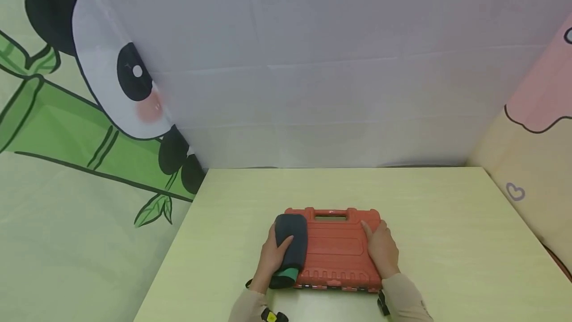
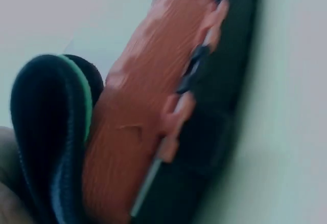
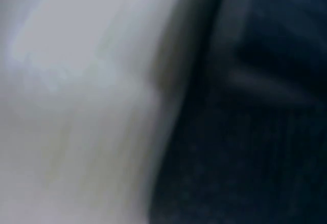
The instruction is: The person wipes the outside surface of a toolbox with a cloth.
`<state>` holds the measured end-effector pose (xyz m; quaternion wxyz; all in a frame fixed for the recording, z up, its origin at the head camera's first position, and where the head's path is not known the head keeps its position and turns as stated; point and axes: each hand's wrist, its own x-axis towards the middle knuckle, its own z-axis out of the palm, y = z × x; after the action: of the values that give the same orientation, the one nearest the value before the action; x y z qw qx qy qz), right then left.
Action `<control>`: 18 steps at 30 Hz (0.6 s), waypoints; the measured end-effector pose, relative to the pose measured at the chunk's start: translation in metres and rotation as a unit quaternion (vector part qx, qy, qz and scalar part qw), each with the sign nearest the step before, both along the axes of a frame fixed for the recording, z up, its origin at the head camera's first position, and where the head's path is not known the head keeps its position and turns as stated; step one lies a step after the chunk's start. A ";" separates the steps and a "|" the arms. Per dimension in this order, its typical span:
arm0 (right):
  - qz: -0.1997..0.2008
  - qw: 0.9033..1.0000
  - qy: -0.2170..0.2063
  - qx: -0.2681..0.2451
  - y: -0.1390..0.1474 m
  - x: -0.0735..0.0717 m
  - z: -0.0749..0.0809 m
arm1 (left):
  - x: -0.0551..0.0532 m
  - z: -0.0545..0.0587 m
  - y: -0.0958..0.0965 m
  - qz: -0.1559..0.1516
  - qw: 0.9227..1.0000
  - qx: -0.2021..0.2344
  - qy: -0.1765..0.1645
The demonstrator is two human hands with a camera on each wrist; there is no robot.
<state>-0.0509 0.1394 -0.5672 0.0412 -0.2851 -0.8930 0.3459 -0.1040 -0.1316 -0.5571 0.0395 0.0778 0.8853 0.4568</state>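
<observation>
A red plastic carrying case (image 1: 335,247) with a handle at its far edge lies over the table, its latches facing me. On its left part sits a dark grey folded cloth (image 1: 292,242) with a green layer showing near the bottom. My left hand (image 1: 271,255) grips this cloth at the case's left side, thumb across its top. In the left wrist view the folded cloth (image 2: 43,127) loops beside the red case (image 2: 148,75), whose lower half is dark. With its thumb on the lid, my right hand (image 1: 382,248) holds the case's right edge. The right wrist view is too blurred to read.
A pale wooden table (image 1: 460,232) spreads around the case. White cloth (image 1: 313,88) hangs behind it, and a printed panda curtain (image 1: 103,113) stands at the left. Along the right side is a cream and pink panel (image 1: 527,163).
</observation>
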 end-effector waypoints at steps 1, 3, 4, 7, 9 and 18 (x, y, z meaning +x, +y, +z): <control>0.000 1.000 -0.001 0.001 0.000 0.000 0.000 | 0.006 -0.001 -0.001 0.003 1.000 0.004 -0.002; 0.001 1.000 -0.001 0.002 0.000 0.000 0.000 | 0.017 -0.001 -0.004 0.009 1.000 0.010 -0.002; 0.001 1.000 -0.002 0.003 0.001 0.000 0.000 | 0.023 -0.001 -0.005 0.013 1.000 0.010 -0.003; 0.001 1.000 -0.004 0.007 0.001 0.001 -0.001 | 0.036 0.000 -0.007 0.022 1.000 0.010 -0.001; 0.002 1.000 -0.004 0.008 0.002 0.001 0.000 | 0.040 0.001 -0.007 0.025 1.000 0.008 0.004; 0.015 1.000 -0.005 0.012 0.002 0.001 0.002 | 0.020 0.006 -0.002 -0.010 0.999 -0.012 0.034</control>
<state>-0.0496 0.1416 -0.5656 0.0353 -0.2729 -0.9015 0.3341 -0.0842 -0.1335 -0.5515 0.0149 0.1013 0.8907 0.4429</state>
